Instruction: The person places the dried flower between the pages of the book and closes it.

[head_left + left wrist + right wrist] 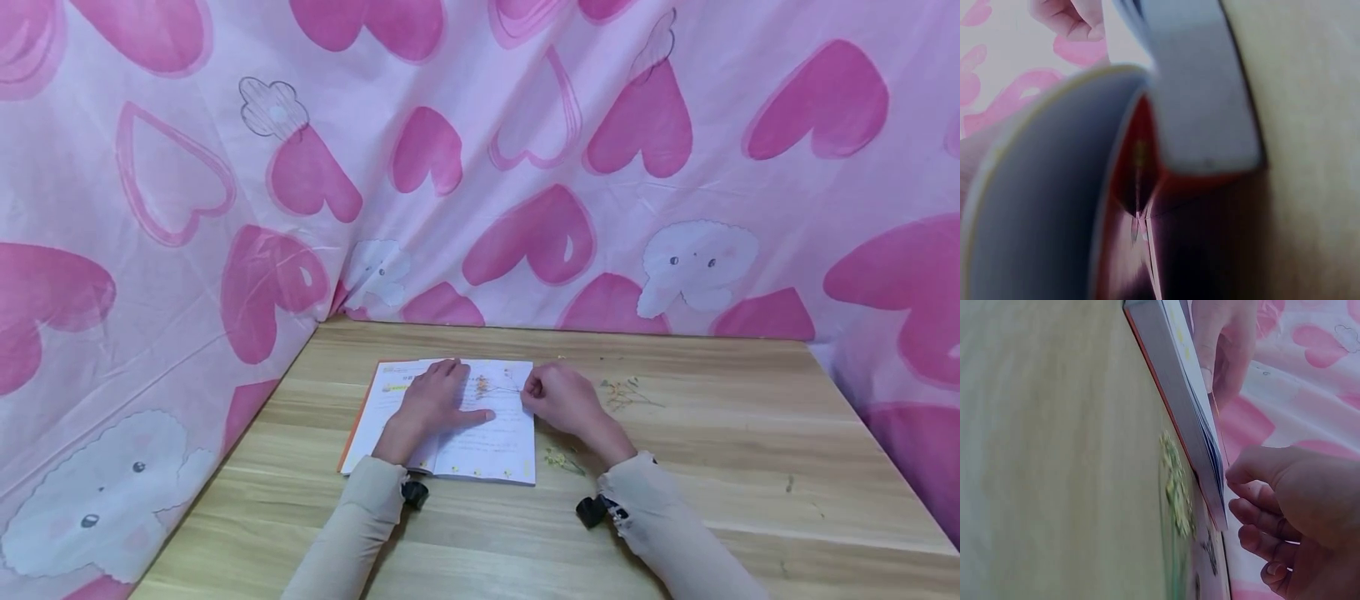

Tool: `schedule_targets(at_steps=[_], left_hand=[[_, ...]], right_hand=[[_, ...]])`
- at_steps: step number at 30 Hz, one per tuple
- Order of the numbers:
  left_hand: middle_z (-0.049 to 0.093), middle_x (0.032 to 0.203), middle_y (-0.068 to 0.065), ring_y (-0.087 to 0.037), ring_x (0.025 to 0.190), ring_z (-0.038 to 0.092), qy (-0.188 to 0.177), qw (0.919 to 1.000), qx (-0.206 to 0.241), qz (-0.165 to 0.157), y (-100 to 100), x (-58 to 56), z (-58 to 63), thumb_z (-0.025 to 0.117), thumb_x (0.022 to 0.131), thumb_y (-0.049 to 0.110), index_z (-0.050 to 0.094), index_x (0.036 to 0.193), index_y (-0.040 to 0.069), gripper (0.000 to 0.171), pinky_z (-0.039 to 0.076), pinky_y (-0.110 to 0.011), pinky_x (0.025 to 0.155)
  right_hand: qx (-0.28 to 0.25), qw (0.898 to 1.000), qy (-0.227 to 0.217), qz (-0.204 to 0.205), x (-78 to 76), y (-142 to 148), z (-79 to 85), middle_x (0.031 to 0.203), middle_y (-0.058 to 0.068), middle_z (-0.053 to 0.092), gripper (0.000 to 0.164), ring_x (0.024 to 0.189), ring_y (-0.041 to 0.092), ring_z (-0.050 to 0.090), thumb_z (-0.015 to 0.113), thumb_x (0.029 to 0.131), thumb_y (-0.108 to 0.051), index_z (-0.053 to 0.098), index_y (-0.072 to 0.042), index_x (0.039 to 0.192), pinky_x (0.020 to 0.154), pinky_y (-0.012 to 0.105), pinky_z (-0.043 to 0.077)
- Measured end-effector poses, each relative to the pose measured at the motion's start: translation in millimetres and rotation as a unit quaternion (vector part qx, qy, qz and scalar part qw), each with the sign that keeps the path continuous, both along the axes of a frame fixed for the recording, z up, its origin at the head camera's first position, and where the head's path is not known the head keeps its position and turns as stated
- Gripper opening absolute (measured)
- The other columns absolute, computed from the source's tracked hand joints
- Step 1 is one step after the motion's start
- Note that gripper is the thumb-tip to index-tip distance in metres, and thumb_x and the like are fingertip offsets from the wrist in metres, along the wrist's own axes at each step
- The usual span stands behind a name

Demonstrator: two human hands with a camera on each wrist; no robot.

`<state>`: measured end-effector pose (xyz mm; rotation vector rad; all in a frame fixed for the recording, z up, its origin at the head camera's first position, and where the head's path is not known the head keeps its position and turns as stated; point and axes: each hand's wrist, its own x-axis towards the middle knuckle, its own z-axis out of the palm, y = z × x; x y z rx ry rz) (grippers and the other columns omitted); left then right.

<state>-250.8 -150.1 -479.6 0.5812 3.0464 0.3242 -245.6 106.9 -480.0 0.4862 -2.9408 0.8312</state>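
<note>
An open book (480,458) lies on the table. My left hand (435,400) rests spread across its middle, the thumb reaching over the right page. Beside that thumb is a dried flower sprig (482,385) with small orange blooms and a thin stem that runs toward the right edge. At that edge my right hand (566,400) pinches the end of the stem; in the right wrist view, thumb and forefinger of the right hand (1291,512) meet at it. The book's page block (1204,87) fills much of the left wrist view, beside a curved page.
Another orange dried sprig (622,393) lies on the wooden table (720,417), right of the right hand. A yellow-green sprig (561,460) lies just right of the book's lower corner. Small plant bits are scattered farther right. A pink heart-patterned cloth (525,233) hangs behind and at the left.
</note>
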Motion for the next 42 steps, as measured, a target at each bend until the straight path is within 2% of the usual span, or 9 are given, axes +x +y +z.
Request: schedule_targets(at_steps=[4, 16, 21, 23, 26, 30, 37, 40, 42], left_hand=[[0.051, 0.164, -0.015, -0.036, 0.153, 0.047, -0.010, 0.9999, -0.008, -0.002, -0.8, 0.9, 1.6, 0.073, 0.084, 0.082, 0.052, 0.157, 0.010, 0.104, 0.043, -0.059, 0.123], [0.056, 0.156, -0.013, -0.033, 0.149, 0.050, 0.008, 0.9998, -0.017, -0.012, 0.9, 2.0, 0.7, 0.073, 0.084, 0.082, 0.057, 0.146, 0.011, 0.096, 0.045, -0.057, 0.121], [0.054, 0.159, -0.014, -0.034, 0.152, 0.048, 0.004, 0.9999, -0.012, -0.010, 1.1, 2.3, 2.4, 0.074, 0.085, 0.080, 0.057, 0.147, 0.010, 0.095, 0.043, -0.057, 0.123], [0.053, 0.160, -0.014, -0.034, 0.153, 0.047, 0.000, 0.9999, -0.010, -0.009, 1.3, 2.0, 2.9, 0.075, 0.085, 0.080, 0.056, 0.149, 0.010, 0.096, 0.042, -0.058, 0.124], [0.053, 0.160, -0.015, -0.034, 0.154, 0.046, -0.007, 0.9999, -0.008, -0.008, 1.6, 1.8, 3.5, 0.075, 0.085, 0.080, 0.056, 0.149, 0.011, 0.096, 0.041, -0.059, 0.125], [0.051, 0.163, -0.016, -0.036, 0.158, 0.041, -0.019, 0.9998, 0.000, -0.009, 1.4, 2.9, 5.7, 0.075, 0.085, 0.078, 0.056, 0.149, 0.009, 0.096, 0.036, -0.060, 0.128], [0.039, 0.172, -0.020, -0.043, 0.165, 0.027, -0.026, 0.9994, 0.015, -0.015, 5.9, 6.1, 12.7, 0.080, 0.087, 0.069, 0.047, 0.161, 0.008, 0.101, 0.024, -0.063, 0.133], [0.047, 0.162, -0.021, -0.044, 0.158, 0.035, 0.002, 0.9983, 0.032, -0.048, 14.6, 9.1, 18.1, 0.086, 0.089, 0.052, 0.055, 0.153, 0.007, 0.084, 0.030, -0.061, 0.130], [0.059, 0.146, -0.018, -0.040, 0.144, 0.048, 0.017, 0.9953, 0.050, -0.082, 22.9, 12.6, 21.6, 0.089, 0.090, 0.038, 0.065, 0.139, 0.007, 0.063, 0.041, -0.055, 0.122]], right_hand=[[0.000, 1.000, -0.010, 0.000, -0.1, -8.0, -0.4, 0.084, -0.007, 0.067, 0.013, 0.077, 0.011, 0.060, 0.081, 0.096, -0.025, 0.075, -0.021, 0.085, 0.072, 0.030, 0.052], [-0.008, 0.999, -0.011, 0.034, 2.8, -14.7, -2.8, 0.082, -0.008, 0.066, 0.012, 0.077, 0.009, 0.059, 0.080, 0.094, -0.020, 0.076, -0.023, 0.083, 0.075, 0.030, 0.052], [-0.013, 0.998, -0.012, 0.059, 1.8, -11.5, 0.4, 0.085, -0.008, 0.068, 0.007, 0.079, 0.009, 0.060, 0.080, 0.097, -0.024, 0.080, -0.021, 0.090, 0.076, 0.031, 0.054], [-0.010, 0.998, -0.007, 0.056, 0.8, -7.7, 1.5, 0.093, -0.005, 0.070, 0.007, 0.083, 0.013, 0.063, 0.079, 0.099, -0.026, 0.080, -0.019, 0.098, 0.078, 0.034, 0.056], [0.002, 0.999, 0.010, 0.043, -1.7, -0.2, 1.5, 0.120, 0.003, 0.073, 0.021, 0.107, 0.024, 0.070, 0.077, 0.101, -0.024, 0.078, -0.016, 0.120, 0.093, 0.046, 0.059], [0.024, 0.999, 0.005, 0.039, -4.6, 8.7, 1.2, 0.158, 0.009, 0.060, 0.046, 0.147, 0.035, 0.056, 0.076, 0.102, -0.025, 0.067, -0.013, 0.146, 0.121, 0.059, 0.045], [0.042, 0.997, -0.032, 0.049, -6.4, 14.2, 0.9, 0.166, 0.010, 0.053, 0.052, 0.157, 0.039, 0.044, 0.072, 0.106, -0.032, 0.061, -0.015, 0.154, 0.133, 0.063, 0.025], [0.048, 0.997, -0.030, 0.053, -6.6, 15.3, 1.4, 0.166, 0.010, 0.053, 0.052, 0.156, 0.040, 0.045, 0.071, 0.106, -0.032, 0.061, -0.015, 0.154, 0.133, 0.064, 0.023], [0.051, 0.997, -0.026, 0.055, -6.7, 15.8, 1.5, 0.166, 0.010, 0.053, 0.051, 0.155, 0.041, 0.045, 0.071, 0.106, -0.031, 0.061, -0.015, 0.153, 0.132, 0.065, 0.025]])
